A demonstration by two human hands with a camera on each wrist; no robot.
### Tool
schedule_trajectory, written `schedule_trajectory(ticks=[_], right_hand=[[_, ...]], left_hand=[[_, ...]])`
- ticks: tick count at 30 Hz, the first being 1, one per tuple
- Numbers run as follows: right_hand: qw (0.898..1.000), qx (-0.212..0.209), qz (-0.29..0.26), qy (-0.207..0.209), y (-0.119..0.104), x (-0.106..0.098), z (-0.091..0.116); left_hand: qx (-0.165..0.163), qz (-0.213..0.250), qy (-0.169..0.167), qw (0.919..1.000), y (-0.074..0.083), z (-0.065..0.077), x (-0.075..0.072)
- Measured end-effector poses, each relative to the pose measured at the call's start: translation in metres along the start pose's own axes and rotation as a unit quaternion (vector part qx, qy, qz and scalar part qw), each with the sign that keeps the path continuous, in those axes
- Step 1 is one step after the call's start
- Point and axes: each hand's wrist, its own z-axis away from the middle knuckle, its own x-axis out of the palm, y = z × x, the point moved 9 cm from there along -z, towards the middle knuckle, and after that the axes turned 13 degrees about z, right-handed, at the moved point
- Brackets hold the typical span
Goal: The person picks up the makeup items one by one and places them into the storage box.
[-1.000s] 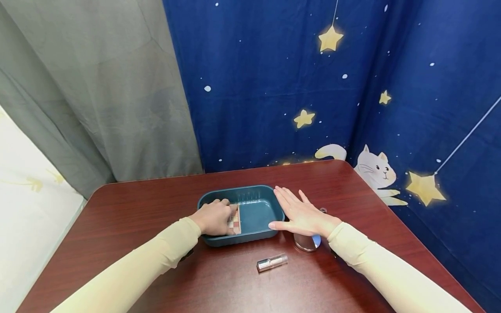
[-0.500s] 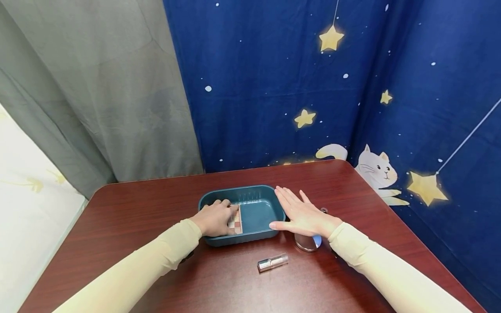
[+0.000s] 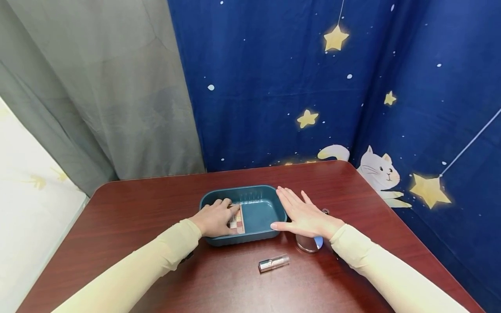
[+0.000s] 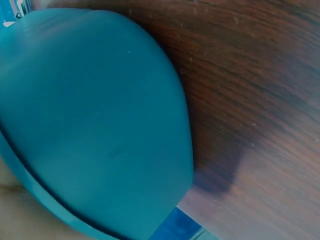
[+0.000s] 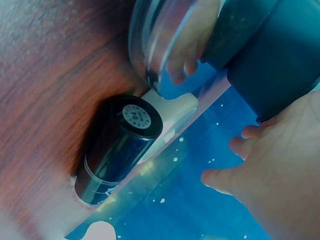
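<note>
Your L hand [image 3: 214, 218] is down in the L end of the blue tray [image 3: 263, 216], thumb & fingers gripping the checked palette [image 3: 237, 222], which sits in there btwn the tray's front & back walls. Your R hand [image 3: 307, 218] is spread flat, thumb apart, fingertips at the tray's R end. Tray's on the table [image 3: 148, 204], set in from the far edge. Round mirror [image 3: 308, 244] is partly hidden under R hand, just off the tray's front R corner; can't tell if they touch. Clear-capped tube [image 3: 274, 263] lies in front of the tray's near edge. Dark tube w/ round end label [image 5: 120, 145] is near the mirror.
</note>
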Motion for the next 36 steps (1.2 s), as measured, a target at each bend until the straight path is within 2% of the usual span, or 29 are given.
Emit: schedule_trajectory(ticks=[3, 9, 14, 20, 26, 30, 36], right_hand=[[1.000, 0.000, -0.002, -0.001, -0.001, 0.000, 0.001], [1.000, 0.002, 0.001, -0.002, 0.001, 0.000, 0.001], [1.000, 0.003, -0.003, -0.001, 0.001, -0.001, 0.002], [1.000, -0.001, 0.000, -0.002, -0.001, -0.001, 0.001], [1.000, -0.003, -0.002, 0.007, -0.001, -0.001, 0.000], [1.000, 0.003, 0.000, -0.002, 0.000, 0.000, 0.001], [1.000, 0.003, -0.002, -0.006, -0.002, -0.001, 0.001]], left_hand=[[-0.003, 0.009, -0.001, 1.0000, 0.000, 0.002, -0.005], [-0.015, 0.056, 0.014, 0.9982, -0.001, 0.005, -0.022], [-0.010, 0.068, 0.026, 0.9973, 0.001, 0.008, -0.031], [-0.019, 0.083, 0.047, 0.9952, -0.004, 0.023, -0.039], [-0.002, 0.091, 0.078, 0.9928, -0.008, 0.039, -0.053], [-0.003, 0.094, 0.078, 0.9926, -0.011, 0.047, -0.054], [-0.022, 0.097, 0.084, 0.9915, -0.017, 0.059, -0.049]])
